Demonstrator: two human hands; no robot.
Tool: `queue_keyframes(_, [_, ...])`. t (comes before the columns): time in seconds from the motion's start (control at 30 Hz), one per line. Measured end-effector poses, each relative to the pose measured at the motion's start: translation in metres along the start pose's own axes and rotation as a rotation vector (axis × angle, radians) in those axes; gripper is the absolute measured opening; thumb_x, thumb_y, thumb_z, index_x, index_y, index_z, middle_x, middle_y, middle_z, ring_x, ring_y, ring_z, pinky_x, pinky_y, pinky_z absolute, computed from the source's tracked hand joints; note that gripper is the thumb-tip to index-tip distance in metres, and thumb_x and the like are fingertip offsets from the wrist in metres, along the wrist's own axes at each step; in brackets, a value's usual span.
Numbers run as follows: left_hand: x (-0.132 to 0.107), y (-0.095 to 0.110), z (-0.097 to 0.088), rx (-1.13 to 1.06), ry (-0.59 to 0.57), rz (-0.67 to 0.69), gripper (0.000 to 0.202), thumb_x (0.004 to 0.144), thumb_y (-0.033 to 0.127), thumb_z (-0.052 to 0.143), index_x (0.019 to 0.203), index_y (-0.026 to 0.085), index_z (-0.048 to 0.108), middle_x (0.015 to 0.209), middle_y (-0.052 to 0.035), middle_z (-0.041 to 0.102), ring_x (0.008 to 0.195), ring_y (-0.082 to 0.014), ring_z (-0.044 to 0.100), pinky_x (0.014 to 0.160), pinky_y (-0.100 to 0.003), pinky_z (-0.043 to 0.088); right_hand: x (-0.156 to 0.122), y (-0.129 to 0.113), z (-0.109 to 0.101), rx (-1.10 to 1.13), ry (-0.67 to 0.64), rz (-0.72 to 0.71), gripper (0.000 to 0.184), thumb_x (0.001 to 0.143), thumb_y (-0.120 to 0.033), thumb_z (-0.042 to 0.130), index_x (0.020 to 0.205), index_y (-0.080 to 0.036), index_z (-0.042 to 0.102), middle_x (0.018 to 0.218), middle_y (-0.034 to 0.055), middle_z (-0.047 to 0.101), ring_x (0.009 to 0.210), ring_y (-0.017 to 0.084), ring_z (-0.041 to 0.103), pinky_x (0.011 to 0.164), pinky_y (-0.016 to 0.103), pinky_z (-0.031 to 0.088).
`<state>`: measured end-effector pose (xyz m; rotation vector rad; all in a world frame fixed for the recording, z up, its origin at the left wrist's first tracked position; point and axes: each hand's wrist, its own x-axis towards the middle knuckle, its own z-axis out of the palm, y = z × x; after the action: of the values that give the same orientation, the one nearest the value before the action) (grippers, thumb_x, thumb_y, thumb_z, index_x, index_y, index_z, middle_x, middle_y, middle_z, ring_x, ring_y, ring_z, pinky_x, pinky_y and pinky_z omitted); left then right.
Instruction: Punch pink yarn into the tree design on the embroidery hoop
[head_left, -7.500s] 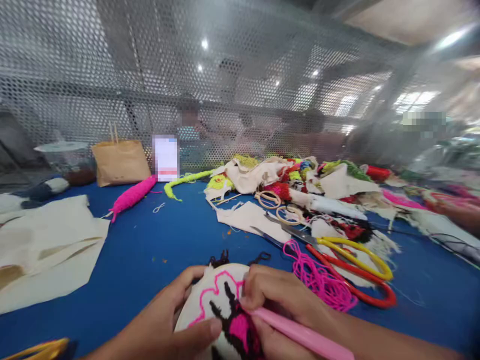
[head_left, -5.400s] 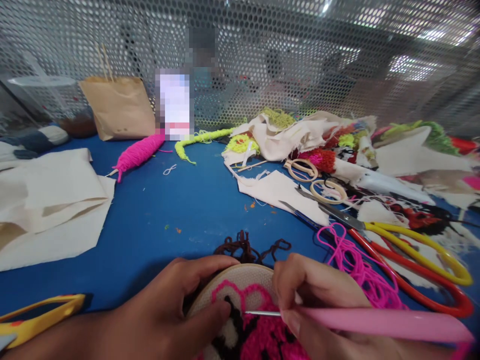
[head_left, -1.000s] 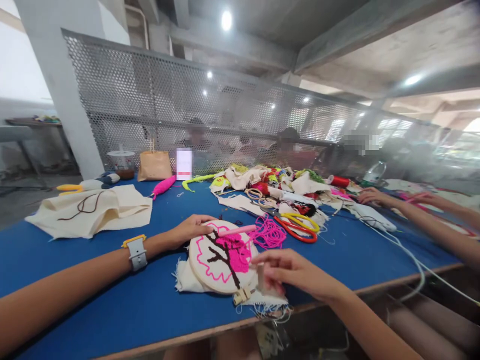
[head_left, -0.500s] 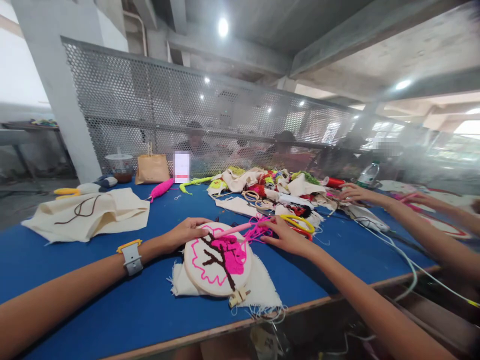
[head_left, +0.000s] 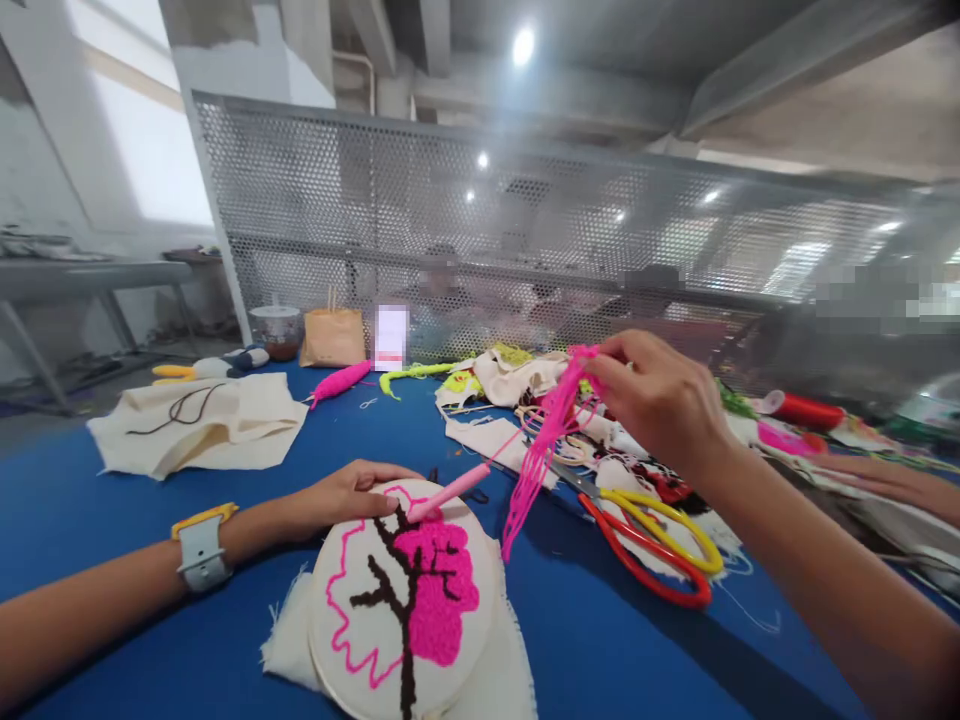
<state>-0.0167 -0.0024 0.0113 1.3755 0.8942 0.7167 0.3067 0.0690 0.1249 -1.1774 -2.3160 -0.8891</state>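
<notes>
Left of the hoop, a cream cloth lies on the blue table. At the hoop's upper left edge, the left hand is clamped on the rim, thumb on its front. A stitched tree covers the hoop's face. A pink pen slants across the hoop's top; whether the left hand grips it too, I cannot tell. Above and right of the hoop, pink yarn hangs pinched in the right hand, well apart from the left. Scissors lie right of the hoop.
</notes>
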Motion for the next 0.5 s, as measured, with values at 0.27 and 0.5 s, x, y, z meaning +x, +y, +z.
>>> queue_keyframes(0.27, [0.002,-0.001,0.0,-0.014,0.02,0.0,0.05,0.075,0.038,0.071,0.118,0.015,0.063,0.102,-0.0087,0.072,0.081,-0.019,0.067,0.069,-0.023,0.052,-0.021,0.003,0.071,0.279,-0.265,-0.238,0.038,0.08,0.0,0.051,0.112,-0.016,0.062,0.128,0.0201,0.051,0.115,0.035,0.049,0.092,0.053,0.04])
queue_keyframes(0.5, [0.007,-0.004,-0.004,-0.023,0.036,-0.005,0.05,0.071,0.037,0.074,0.116,0.016,0.065,0.098,-0.0066,0.072,0.077,-0.0163,0.065,0.064,-0.02,0.05,-0.072,-0.011,0.048,0.667,-0.565,-0.134,0.019,0.093,-0.035,0.046,0.097,-0.021,0.059,0.109,0.0115,0.057,0.098,0.024,0.058,0.084,0.039,0.048])
